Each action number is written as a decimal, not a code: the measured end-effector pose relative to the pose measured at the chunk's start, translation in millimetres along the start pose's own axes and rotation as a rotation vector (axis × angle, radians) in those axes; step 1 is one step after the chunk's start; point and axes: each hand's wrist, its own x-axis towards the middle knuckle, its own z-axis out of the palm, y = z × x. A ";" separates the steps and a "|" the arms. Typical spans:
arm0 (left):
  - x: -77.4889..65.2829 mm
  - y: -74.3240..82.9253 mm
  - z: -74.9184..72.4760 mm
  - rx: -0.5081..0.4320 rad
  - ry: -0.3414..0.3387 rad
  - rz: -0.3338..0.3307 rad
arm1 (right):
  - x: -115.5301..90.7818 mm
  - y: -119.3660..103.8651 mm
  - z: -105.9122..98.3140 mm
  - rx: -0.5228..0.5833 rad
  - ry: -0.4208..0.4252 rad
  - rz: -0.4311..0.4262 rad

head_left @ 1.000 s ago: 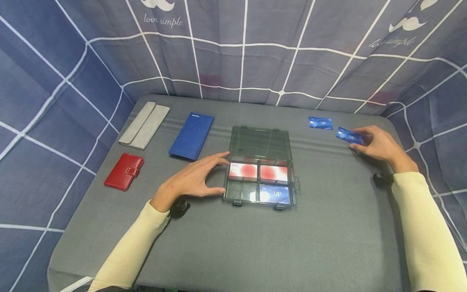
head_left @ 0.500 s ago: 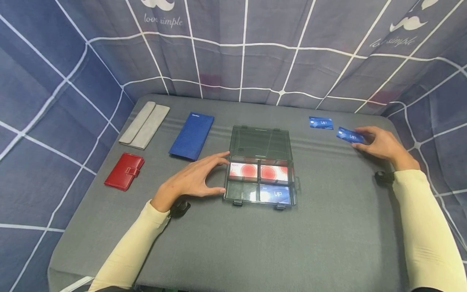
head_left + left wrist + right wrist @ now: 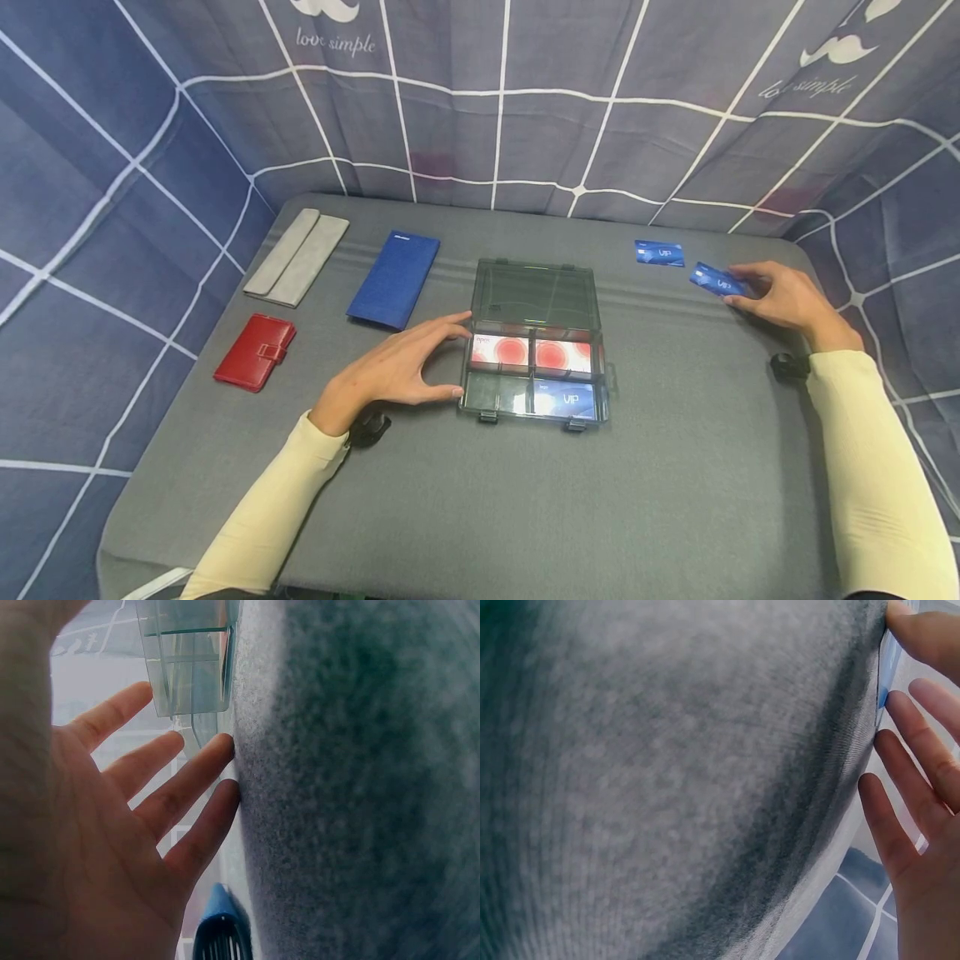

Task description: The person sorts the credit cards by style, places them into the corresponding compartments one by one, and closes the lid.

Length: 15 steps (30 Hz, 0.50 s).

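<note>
Pickup step, looks like: right hand [image 3: 791, 298] pinched on blue VIP card [image 3: 712, 279] at 2 o'clock from open box [image 3: 534, 292], left hand [image 3: 390, 367] fingers apart at 9 o'clock, next move probably needing a level carry toward boxed VIP card [image 3: 566, 401], 5 o'clock.

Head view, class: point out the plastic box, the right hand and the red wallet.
Plastic box [image 3: 535, 292], head view: its open lid.
Right hand [image 3: 793, 297], head view: back of hand.
Red wallet [image 3: 249, 351], head view: its cover.
</note>
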 end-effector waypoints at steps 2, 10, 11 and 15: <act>0.1 0.1 -0.4 0.002 0.001 0.002 | 1.2 -0.9 -0.1 -0.007 0.001 -0.004; 0.2 -0.7 0.3 0.002 0.003 0.003 | 4.6 -2.6 -1.0 -0.039 -0.020 -0.023; 0.1 -0.8 0.3 0.003 0.004 0.003 | 5.1 -3.0 -1.2 -0.044 -0.025 -0.028; 0.1 -1.1 0.1 0.003 0.007 0.009 | 6.3 -3.6 -2.6 -0.077 -0.024 -0.043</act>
